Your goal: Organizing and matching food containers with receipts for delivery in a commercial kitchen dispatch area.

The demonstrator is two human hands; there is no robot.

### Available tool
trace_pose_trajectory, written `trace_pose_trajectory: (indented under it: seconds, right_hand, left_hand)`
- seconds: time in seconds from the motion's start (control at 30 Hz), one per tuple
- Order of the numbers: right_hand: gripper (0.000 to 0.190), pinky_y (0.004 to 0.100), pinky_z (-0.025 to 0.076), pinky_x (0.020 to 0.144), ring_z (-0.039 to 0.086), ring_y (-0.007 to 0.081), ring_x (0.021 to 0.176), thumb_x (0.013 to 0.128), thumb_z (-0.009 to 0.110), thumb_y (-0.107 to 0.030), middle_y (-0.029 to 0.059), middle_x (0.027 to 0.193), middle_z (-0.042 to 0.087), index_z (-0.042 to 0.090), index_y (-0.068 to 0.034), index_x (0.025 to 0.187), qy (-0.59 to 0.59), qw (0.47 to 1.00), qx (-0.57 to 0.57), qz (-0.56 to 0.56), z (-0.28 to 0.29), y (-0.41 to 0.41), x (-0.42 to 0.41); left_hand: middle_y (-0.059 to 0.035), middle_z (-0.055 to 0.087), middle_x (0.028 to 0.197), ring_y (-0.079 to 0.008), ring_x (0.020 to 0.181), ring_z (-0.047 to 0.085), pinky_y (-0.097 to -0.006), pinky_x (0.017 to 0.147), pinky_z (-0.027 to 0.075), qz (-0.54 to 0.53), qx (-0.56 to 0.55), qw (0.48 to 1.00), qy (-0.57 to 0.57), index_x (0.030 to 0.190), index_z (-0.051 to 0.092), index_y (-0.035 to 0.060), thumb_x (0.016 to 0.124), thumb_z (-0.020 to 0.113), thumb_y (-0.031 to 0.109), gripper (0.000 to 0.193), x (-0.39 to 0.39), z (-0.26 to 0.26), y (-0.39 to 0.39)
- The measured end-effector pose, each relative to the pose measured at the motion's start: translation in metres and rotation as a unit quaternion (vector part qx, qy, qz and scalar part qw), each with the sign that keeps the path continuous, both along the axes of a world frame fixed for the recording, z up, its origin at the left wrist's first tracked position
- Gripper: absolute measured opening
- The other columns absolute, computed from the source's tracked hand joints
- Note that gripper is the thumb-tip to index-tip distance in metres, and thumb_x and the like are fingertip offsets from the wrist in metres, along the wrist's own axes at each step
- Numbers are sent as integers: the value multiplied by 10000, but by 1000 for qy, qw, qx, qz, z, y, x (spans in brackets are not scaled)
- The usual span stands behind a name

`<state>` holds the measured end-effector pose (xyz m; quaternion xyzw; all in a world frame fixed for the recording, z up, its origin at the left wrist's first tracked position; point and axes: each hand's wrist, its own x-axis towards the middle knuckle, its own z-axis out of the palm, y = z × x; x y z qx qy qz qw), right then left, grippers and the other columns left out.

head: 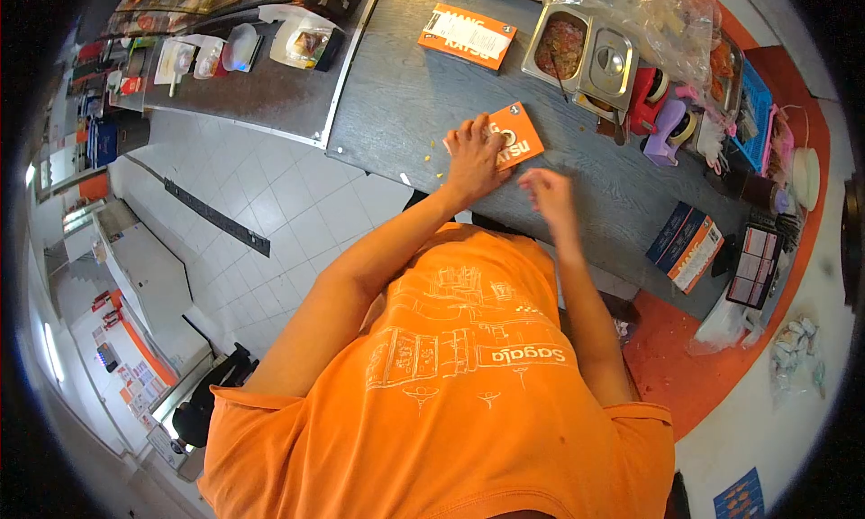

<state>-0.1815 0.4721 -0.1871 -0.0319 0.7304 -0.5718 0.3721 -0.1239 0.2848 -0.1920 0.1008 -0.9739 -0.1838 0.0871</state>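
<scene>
An orange printed cardboard box point(519, 132) lies flat near the front edge of the dark wood-grain table. My left hand point(476, 153) presses on its left part, fingers bent over it and the thumb across its face, covering some of the print. Just off the box's lower right corner is my right hand point(549, 193), raised near the table edge with curled fingers. It is slightly blurred, and I see nothing plainly between the fingers. A few yellow crumbs point(428, 158) are scattered to the left of the box.
Another orange box point(467, 36) with a paper slip lies farther back. Steel food pans point(559, 42), a red tape dispenser point(647, 100) and a purple tape dispenser point(663, 140) stand at right. An orange-and-navy box point(686, 246) and a tablet point(752, 265) sit at lower right.
</scene>
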Motion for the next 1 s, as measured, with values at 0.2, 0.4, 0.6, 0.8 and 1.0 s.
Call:
trace_pose_trajectory:
  seconds: [0.2, 0.4, 0.6, 0.8, 1.0]
  right_hand:
    - [362, 370, 467, 536, 619, 214, 537, 977, 595, -258, 152, 670, 680, 688, 31, 779, 193, 976, 103, 12, -16, -44, 20]
    - [460, 316, 449, 472, 585, 147, 527, 976, 639, -335, 74, 551, 593, 657, 24, 689, 20, 987, 140, -80, -12, -51, 29]
    - [423, 281, 452, 452, 548, 91, 515, 947, 688, -371, 26, 581, 573, 677, 3, 750, -9, 998, -39, -53, -53, -27, 22]
    - [263, 380, 490, 508, 608, 210, 528, 885, 752, -222, 59, 660, 639, 695, 32, 916, 200, 957, 207, 40, -58, -29, 9]
    - [402, 460, 507, 737, 647, 347, 857, 876, 725, -132, 195, 1050, 625, 581, 27, 1216, 246, 906, 301, -170, -46, -44, 40]
  left_hand:
    - [-183, 379, 1442, -387, 1284, 343, -557, 1014, 250, -28, 30, 999, -3, 1143, 625, 151, 710, 766, 340, 493, 1, 3, 1]
    - [-187, 340, 1466, -399, 1302, 318, -577, 1009, 250, -36, 40, 998, -32, 1183, 612, 180, 724, 768, 329, 507, 4, 4, -1]
    - [-200, 313, 1478, -404, 1318, 304, -597, 1006, 252, -56, 37, 996, -53, 1207, 597, 180, 681, 812, 288, 578, 4, 3, -5]
    - [-219, 295, 1496, -425, 1337, 302, -614, 1033, 246, -122, 40, 988, -90, 1272, 563, 170, 665, 816, 273, 665, 1, 8, -28]
    - [-278, 292, 1525, -467, 1391, 304, -574, 1101, 288, -236, 194, 952, -27, 1268, 559, 71, 766, 771, 267, 579, -3, 11, -65]
